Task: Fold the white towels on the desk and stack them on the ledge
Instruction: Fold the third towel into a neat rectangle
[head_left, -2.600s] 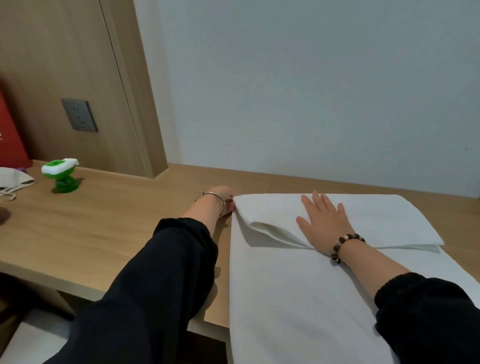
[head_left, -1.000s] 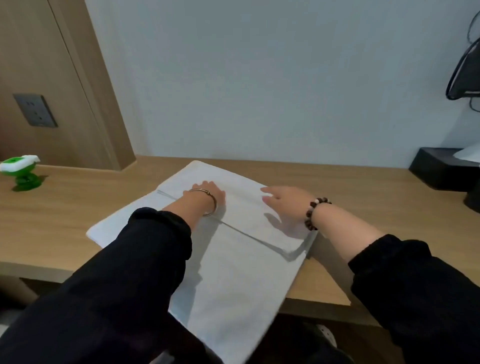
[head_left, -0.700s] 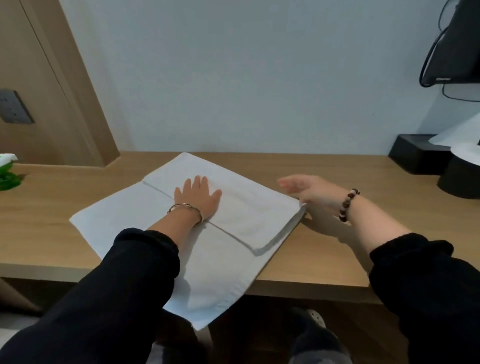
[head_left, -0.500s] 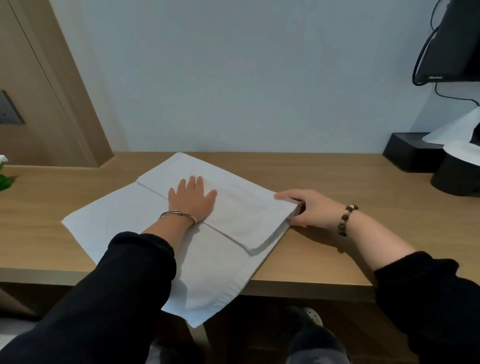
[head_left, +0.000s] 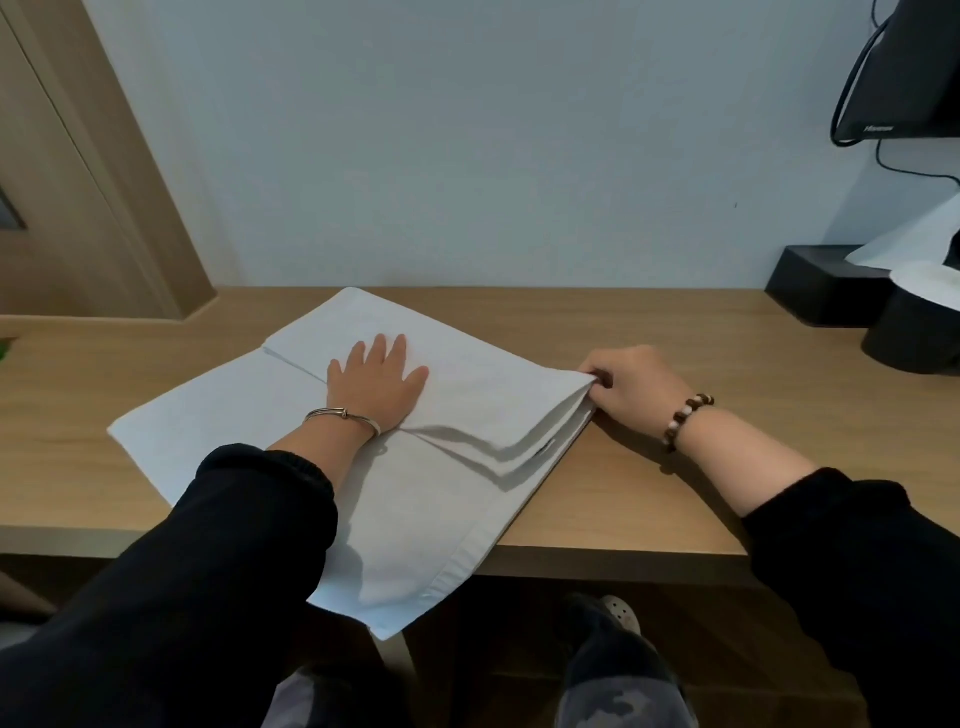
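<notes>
A white towel (head_left: 223, 415) lies slantwise on the wooden desk (head_left: 649, 493), its far part folded over towards me and its near end hanging over the front edge. My left hand (head_left: 379, 382) lies flat with straight fingers on the folded flap, next to its edge. My right hand (head_left: 636, 387) is at the towel's right corner, fingers curled, pinching the folded layers there.
A black box (head_left: 826, 283) and a black round container (head_left: 914, 332) with white paper stand at the desk's back right. A black monitor (head_left: 904, 73) with a cable hangs above them. A wooden panel (head_left: 78, 182) rises at the left. My legs show below the desk.
The towel has been turned slantwise on the desk. My left hand moved onto the folded flap and stays flat. My right hand slid to the right corner and closed on the layers.
</notes>
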